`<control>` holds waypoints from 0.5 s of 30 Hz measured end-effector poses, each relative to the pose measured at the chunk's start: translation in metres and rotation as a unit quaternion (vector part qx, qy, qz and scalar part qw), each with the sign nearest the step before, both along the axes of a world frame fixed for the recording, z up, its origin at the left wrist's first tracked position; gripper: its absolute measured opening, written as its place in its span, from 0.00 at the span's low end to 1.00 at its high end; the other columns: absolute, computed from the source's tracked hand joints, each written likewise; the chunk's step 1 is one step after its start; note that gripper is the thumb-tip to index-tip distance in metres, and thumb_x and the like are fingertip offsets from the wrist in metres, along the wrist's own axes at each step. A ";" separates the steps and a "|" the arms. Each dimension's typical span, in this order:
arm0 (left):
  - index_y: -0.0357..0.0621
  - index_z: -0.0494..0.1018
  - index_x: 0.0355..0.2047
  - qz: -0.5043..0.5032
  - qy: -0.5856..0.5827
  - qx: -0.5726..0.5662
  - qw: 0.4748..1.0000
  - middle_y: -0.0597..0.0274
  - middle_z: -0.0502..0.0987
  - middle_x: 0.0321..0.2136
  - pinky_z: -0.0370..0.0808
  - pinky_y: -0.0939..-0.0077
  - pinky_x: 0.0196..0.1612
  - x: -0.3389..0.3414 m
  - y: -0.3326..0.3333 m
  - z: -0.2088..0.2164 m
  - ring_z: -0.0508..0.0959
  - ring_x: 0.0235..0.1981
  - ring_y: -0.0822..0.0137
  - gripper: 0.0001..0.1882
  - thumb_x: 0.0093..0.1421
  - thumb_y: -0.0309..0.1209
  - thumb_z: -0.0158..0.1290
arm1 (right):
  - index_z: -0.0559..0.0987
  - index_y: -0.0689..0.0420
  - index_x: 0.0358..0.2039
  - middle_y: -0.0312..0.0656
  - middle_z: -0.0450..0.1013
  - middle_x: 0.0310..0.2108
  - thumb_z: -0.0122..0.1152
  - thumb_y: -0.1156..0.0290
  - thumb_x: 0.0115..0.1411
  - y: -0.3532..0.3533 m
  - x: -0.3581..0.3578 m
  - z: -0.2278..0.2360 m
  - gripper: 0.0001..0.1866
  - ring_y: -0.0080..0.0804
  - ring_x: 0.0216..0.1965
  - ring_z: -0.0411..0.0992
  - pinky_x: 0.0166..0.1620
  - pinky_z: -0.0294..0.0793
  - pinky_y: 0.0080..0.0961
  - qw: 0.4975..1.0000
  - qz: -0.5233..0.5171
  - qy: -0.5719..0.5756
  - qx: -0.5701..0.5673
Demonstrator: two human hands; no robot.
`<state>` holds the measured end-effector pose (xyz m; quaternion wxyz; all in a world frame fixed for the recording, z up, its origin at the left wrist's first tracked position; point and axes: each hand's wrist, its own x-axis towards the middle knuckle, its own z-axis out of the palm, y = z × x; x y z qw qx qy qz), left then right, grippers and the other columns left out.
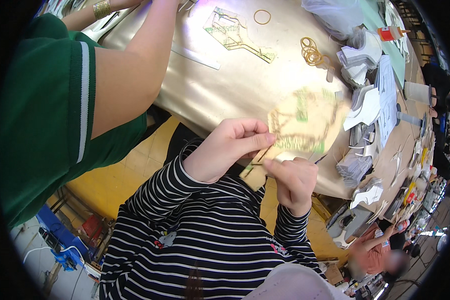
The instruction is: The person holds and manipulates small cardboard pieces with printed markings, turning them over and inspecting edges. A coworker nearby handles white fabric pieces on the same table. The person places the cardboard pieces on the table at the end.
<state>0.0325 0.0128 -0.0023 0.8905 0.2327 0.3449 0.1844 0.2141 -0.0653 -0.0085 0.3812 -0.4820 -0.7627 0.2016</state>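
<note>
A flat cream cut-out piece point(305, 122) with green print and dark lines is held up over the table's near edge. It has a wide body and a narrow strip pointing down toward me; the far part is slightly blurred. My left hand point(232, 147) pinches it between thumb and fingers where the strip meets the body. My right hand point(295, 182) is closed on the strip's right side, its fingers curled. A thin dark tip point(321, 159) shows just beyond the right hand; I cannot make out what it belongs to.
A similar printed piece point(230, 32) lies on the gold-coloured table cover point(195, 95). Rubber bands point(311, 52), stacked white and grey cut pieces point(357, 60), an orange-labelled bottle point(391, 33) and thread spools point(419, 93) are to the right. A green-sleeved person's arm point(135, 75) reaches over the left side.
</note>
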 end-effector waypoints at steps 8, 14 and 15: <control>0.40 0.72 0.32 0.109 -0.003 0.042 0.993 0.73 0.71 0.25 0.64 0.91 0.29 0.008 -0.005 -0.002 0.67 0.25 0.85 0.08 0.65 0.31 0.48 | 0.58 0.64 0.56 0.29 0.63 0.14 0.49 0.81 0.60 -0.019 -0.025 0.009 0.23 0.13 0.15 0.57 0.20 0.51 0.11 0.810 -0.168 0.438 -0.352; 0.42 0.70 0.29 0.091 0.047 0.127 0.987 0.77 0.67 0.21 0.58 0.91 0.25 0.016 -0.012 -0.002 0.61 0.22 0.86 0.10 0.66 0.33 0.46 | 0.70 0.66 0.39 0.28 0.61 0.14 0.50 0.79 0.62 -0.014 -0.023 0.010 0.06 0.12 0.15 0.55 0.19 0.50 0.12 0.740 -0.125 0.490 -0.443; 0.41 0.70 0.29 0.090 0.071 0.159 0.981 0.76 0.66 0.21 0.58 0.90 0.25 0.018 -0.014 -0.001 0.61 0.22 0.85 0.11 0.66 0.33 0.45 | 0.70 0.66 0.37 0.28 0.61 0.14 0.50 0.79 0.62 -0.013 -0.022 0.009 0.05 0.12 0.15 0.55 0.19 0.50 0.12 0.747 -0.118 0.483 -0.442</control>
